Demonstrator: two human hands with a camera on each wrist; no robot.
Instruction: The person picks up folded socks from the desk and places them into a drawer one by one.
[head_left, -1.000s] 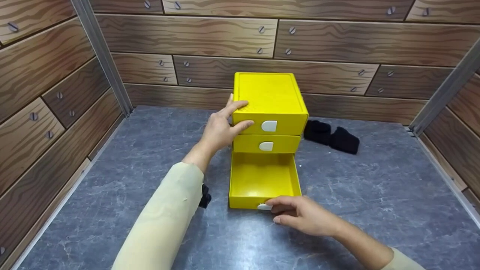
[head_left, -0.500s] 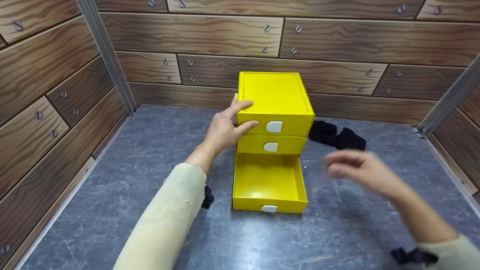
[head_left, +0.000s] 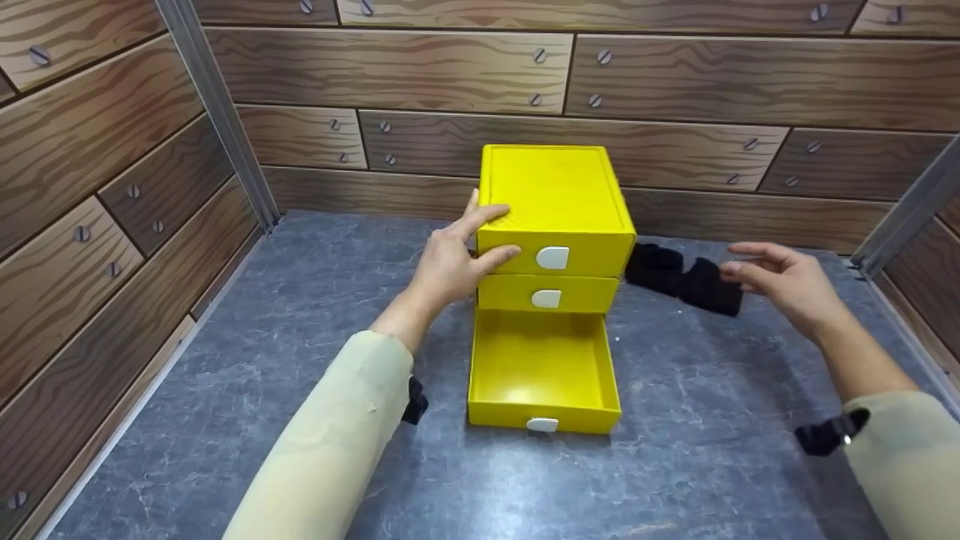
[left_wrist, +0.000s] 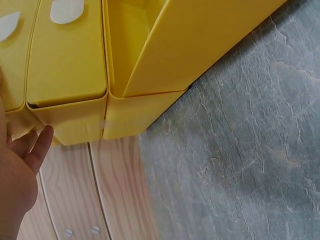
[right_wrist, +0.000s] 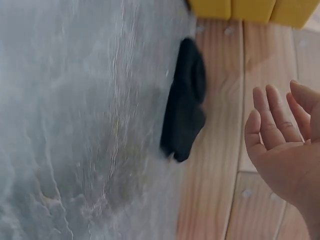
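A small yellow drawer cabinet (head_left: 559,187) stands mid-table, with white pull tabs. Its two upper drawers are closed; the bottom drawer (head_left: 544,360) is pulled out, with nothing visible inside. My left hand (head_left: 450,262) rests on the cabinet's upper left corner, thumb against the top drawer's front, index finger on the top, other fingers along the side. To the right lies a black folded cloth item (head_left: 712,286) in two joined or touching parts. My right hand (head_left: 799,289) hovers just right of it, fingers apart and slightly bent, holding nothing; the right wrist view shows the palm (right_wrist: 287,165) with bare fingers.
The grey marbled table (head_left: 337,300) is enclosed by wood-plank-patterned walls (head_left: 450,75), with grey metal posts (head_left: 221,112) at the corners. The open drawer juts out toward me. Black straps (head_left: 829,435) hang at my sleeves.
My right hand has let go of the bottom drawer's tab and moved up and right to beside the black cloth. My left hand stays on the cabinet; the drawer remains pulled out.
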